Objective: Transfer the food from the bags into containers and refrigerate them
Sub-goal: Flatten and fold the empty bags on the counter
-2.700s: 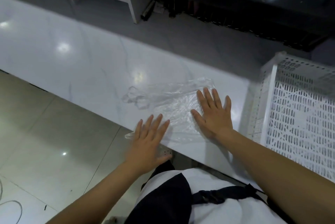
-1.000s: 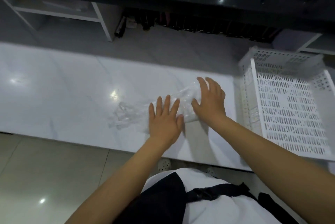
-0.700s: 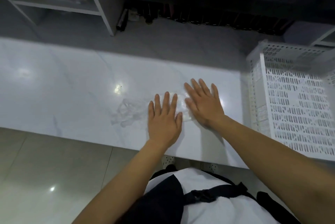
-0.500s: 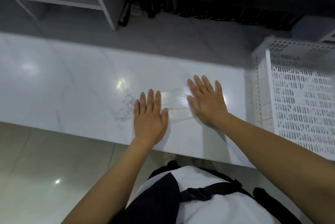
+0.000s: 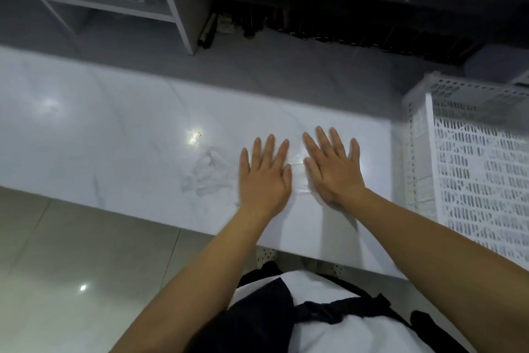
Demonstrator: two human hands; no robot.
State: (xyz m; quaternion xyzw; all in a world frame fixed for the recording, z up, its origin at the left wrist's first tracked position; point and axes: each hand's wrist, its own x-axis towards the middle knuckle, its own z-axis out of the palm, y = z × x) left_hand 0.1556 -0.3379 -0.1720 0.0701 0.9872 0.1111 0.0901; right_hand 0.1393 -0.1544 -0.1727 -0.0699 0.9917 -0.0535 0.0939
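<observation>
At lower centre, the left hand [image 5: 264, 178] and right hand [image 5: 333, 171] press straight fingers flat on the clear plastic bag [image 5: 210, 174] on the white surface [image 5: 114, 138]. Thin, limp, probably slippery; pinch its crumpled left end.

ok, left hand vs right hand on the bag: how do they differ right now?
The left hand points straight away from the body; the right hand is angled toward the left. The left hand lies beside the crumpled handle end of the clear plastic bag; the right hand lies nearer the white perforated crate. Shared: both are flat, palms down, fingers straight and spread, pressing the bag onto the white counter.
</observation>
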